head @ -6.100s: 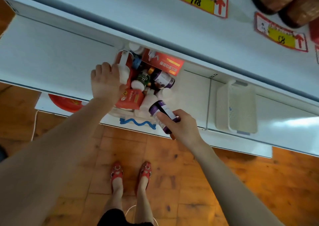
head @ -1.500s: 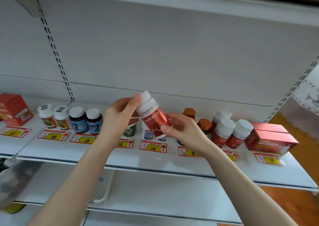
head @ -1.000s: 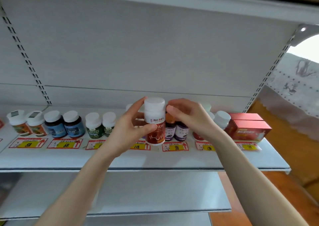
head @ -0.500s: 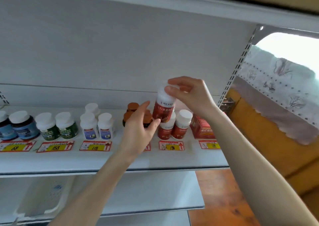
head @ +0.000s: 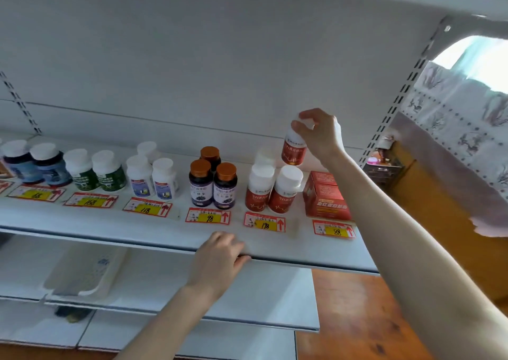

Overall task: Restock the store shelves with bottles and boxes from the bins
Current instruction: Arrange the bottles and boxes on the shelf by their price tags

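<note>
White shelf (head: 110,222), as we log it left to right: blue bottles (head: 49,164), green bottles (head: 108,171), white bottles (head: 165,179), copper-capped purple bottles (head: 200,186), red bottles (head: 259,192), red box (head: 325,197); price tags (head: 208,216) along front.

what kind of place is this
Probably a shop or pharmacy aisle for health supplements: a white metal shelf carries red-and-yellow handwritten price tags, rows of capped pill bottles stand behind them, and the right hand grips a red white-capped bottle.
</note>
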### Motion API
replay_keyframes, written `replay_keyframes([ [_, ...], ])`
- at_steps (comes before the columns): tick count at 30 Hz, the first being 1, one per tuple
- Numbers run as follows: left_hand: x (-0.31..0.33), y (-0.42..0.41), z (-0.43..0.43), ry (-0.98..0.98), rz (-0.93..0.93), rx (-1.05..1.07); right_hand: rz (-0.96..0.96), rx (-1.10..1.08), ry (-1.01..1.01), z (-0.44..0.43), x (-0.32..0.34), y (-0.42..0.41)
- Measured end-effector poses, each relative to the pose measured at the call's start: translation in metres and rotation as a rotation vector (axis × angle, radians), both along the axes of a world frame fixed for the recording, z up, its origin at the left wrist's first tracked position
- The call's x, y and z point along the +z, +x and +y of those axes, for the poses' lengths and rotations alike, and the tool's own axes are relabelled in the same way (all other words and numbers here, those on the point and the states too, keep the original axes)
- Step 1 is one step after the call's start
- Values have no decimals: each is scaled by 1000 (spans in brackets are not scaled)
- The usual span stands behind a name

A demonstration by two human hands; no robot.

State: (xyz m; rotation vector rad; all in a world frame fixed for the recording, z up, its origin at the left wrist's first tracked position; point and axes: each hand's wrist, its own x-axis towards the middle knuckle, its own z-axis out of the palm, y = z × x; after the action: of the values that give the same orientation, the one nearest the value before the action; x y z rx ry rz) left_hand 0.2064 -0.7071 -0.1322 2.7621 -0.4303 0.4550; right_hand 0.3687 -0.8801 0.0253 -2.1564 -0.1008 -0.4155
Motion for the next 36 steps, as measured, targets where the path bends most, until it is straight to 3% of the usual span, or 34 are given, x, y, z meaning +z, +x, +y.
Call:
replay_keyframes([
  [8, -2, -3, -3, -144, 124, 73, 168, 75, -53, 3, -42, 1],
  [20, -3, -5, -3, -153, 77, 37, 295, 78, -199, 12, -53, -1],
  [28, 22, -13, 31, -71, -68, -30, 39, 134, -278, 71, -30, -10],
  [36, 44, -64, 168, -7, -153, 178, -42, 383, -233, 235, -14, -55],
])
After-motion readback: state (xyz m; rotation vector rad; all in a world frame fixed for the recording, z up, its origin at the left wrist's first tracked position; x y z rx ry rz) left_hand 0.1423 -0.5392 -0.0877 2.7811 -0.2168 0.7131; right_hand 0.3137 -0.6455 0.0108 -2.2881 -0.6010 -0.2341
